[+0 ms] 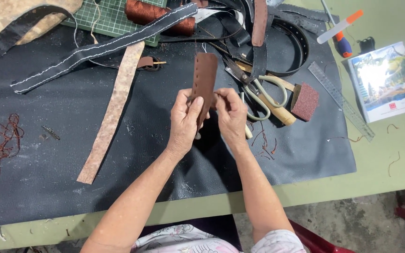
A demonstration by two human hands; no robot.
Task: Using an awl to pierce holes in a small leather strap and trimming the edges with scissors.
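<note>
Brown leather strip (204, 82), stitch-holed edge, both hands pinching

A matt brown leather strip (205, 79) with a napped face is showing between the hands. A grained black leather sheet (71, 154) is covering the bench, catching a dull sheen. Metal scissors (249, 86), a wooden handle (280, 112), a clear plastic ruler (341, 100) and a glossy booklet (385, 82) are lying toward the right edge.

One head camera looks steeply down, close over the worktable (390, 159)
</note>
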